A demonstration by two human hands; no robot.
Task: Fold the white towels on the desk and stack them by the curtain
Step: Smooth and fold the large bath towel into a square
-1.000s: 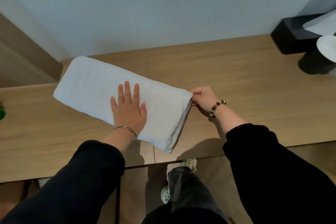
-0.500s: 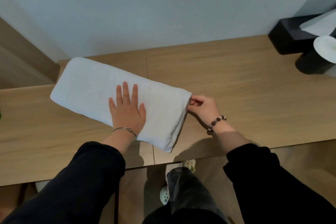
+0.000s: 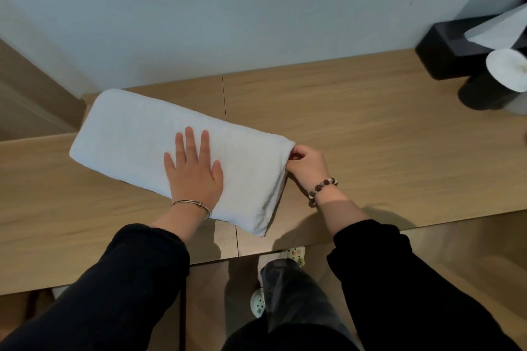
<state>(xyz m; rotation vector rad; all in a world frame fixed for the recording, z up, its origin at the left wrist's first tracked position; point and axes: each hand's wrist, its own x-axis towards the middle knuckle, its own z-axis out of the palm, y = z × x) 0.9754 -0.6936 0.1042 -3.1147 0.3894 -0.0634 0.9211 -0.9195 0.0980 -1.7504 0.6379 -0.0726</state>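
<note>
A white towel (image 3: 128,134), folded into a long strip, lies slanted on the wooden desk (image 3: 356,128), its left end near the wall. My left hand (image 3: 194,174) rests flat on the towel's middle, fingers straight and spread. My right hand (image 3: 308,164) sits at the towel's right end, fingers curled and pinching the edge near its far corner. The near right corner of the towel reaches almost to the desk's front edge.
A black box (image 3: 445,51) with white tissue and a dark cylinder topped by a white paper roll (image 3: 507,71) stand at the desk's far right by the wall. A lower beige surface (image 3: 34,111) lies at far left. Below the desk edge are my legs and shoes.
My right hand slid down along the towel's right end and then back up to its far corner. My left hand stayed flat on the towel.
</note>
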